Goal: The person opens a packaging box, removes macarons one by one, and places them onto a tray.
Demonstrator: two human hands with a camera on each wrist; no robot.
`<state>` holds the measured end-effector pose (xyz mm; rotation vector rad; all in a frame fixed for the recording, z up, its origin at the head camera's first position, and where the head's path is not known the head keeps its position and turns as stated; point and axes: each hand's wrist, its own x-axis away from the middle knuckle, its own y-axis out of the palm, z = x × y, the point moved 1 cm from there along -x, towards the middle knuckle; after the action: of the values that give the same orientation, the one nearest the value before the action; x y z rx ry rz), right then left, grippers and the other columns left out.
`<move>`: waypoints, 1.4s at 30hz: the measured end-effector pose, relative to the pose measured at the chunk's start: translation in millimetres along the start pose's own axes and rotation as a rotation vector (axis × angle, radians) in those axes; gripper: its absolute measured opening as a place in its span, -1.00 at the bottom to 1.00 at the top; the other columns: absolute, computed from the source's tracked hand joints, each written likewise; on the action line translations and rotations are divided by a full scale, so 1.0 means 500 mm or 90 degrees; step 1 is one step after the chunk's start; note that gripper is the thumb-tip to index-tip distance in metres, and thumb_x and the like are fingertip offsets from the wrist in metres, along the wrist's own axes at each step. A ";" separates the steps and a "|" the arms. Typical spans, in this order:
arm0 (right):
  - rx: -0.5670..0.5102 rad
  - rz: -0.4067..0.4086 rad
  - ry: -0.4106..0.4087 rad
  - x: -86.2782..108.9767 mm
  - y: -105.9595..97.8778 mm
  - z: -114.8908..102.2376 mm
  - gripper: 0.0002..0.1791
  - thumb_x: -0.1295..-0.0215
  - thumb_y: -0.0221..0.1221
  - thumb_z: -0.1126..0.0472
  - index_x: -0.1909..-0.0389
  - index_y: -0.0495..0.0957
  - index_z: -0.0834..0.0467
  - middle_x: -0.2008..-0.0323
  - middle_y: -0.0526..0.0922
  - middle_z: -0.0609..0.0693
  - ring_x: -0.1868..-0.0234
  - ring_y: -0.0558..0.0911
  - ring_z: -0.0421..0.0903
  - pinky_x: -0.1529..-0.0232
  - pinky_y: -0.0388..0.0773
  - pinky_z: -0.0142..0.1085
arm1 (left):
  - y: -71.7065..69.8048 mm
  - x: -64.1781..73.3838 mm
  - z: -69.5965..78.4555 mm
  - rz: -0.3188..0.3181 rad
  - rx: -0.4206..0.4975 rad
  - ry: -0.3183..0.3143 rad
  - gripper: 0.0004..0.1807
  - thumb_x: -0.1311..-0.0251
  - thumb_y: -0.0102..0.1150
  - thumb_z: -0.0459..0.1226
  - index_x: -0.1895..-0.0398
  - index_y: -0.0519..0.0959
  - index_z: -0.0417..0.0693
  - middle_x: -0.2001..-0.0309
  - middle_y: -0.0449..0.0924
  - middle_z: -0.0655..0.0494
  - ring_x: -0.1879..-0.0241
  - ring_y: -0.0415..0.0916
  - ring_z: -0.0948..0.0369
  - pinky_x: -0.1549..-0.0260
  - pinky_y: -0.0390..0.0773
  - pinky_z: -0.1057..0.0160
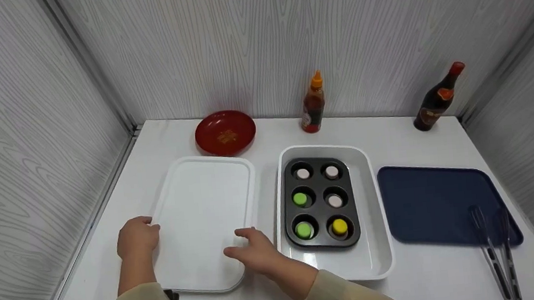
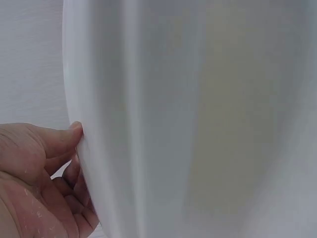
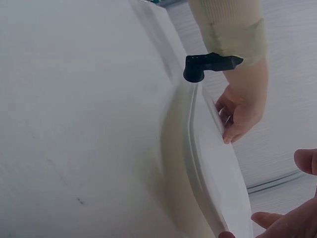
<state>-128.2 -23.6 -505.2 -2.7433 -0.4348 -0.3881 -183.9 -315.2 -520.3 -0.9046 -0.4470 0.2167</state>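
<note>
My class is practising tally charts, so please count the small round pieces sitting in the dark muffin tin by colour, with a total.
Pale pink pieces: 3
Green pieces: 2
Yellow pieces: 1
Total: 6

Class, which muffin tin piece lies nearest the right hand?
The green piece in the near-left cup is nearest the right hand; the other green piece sits one cup back, the yellow piece one cup right.
</note>
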 end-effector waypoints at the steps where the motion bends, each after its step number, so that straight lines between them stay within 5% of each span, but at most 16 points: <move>1: 0.003 0.003 0.005 -0.002 0.003 0.002 -0.30 -0.32 0.38 0.08 -0.40 0.49 0.32 -0.52 0.29 0.38 -0.62 0.09 0.31 -0.54 0.13 0.16 | 0.002 -0.002 -0.002 0.002 0.001 0.002 -0.51 -0.50 0.05 -0.29 -0.36 0.49 -0.42 -0.32 0.49 -0.42 -0.33 0.40 -0.38 -0.20 0.47 -0.27; 18: 0.023 0.023 0.039 -0.023 0.018 0.008 -0.29 -0.35 0.36 0.03 -0.44 0.47 0.25 -0.57 0.19 0.40 -0.62 0.11 0.33 -0.53 0.15 0.18 | 0.033 -0.017 0.002 0.036 0.040 -0.007 -0.54 -0.52 0.02 -0.33 -0.36 0.49 -0.45 -0.33 0.45 -0.45 -0.41 0.29 -0.38 -0.37 0.31 -0.26; 30: 0.022 0.029 0.031 -0.031 0.018 0.011 -0.25 -0.33 0.35 0.06 -0.46 0.43 0.31 -0.50 0.32 0.37 -0.58 0.21 0.32 -0.50 0.22 0.18 | 0.045 -0.007 0.011 0.048 0.004 -0.019 -0.53 -0.48 -0.01 -0.37 -0.36 0.48 -0.43 -0.26 0.48 -0.49 -0.28 0.40 -0.43 -0.12 0.51 -0.31; 37: -0.029 0.013 -0.004 -0.004 -0.020 -0.010 -0.25 -0.37 0.33 0.06 -0.47 0.39 0.35 -0.46 0.38 0.32 -0.51 0.31 0.32 -0.44 0.31 0.20 | 0.046 -0.001 0.021 0.061 0.020 -0.033 -0.47 -0.53 -0.08 -0.33 -0.47 0.34 -0.42 -0.29 0.27 -0.64 -0.30 0.26 -0.49 -0.13 0.44 -0.39; 42: -0.054 0.002 -0.092 0.029 -0.098 -0.038 -0.23 -0.42 0.30 0.10 -0.53 0.31 0.37 -0.51 0.30 0.36 -0.52 0.26 0.41 -0.43 0.31 0.23 | 0.031 0.019 0.078 0.111 0.064 0.016 -0.43 -0.55 0.03 -0.24 -0.49 0.36 -0.40 -0.31 0.30 -0.59 -0.32 0.27 -0.45 -0.16 0.42 -0.39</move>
<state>-135.9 17.2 -469.7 -2.8651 -0.4610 -0.2115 -193.6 -274.8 -509.2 -0.8467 -0.3305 0.3828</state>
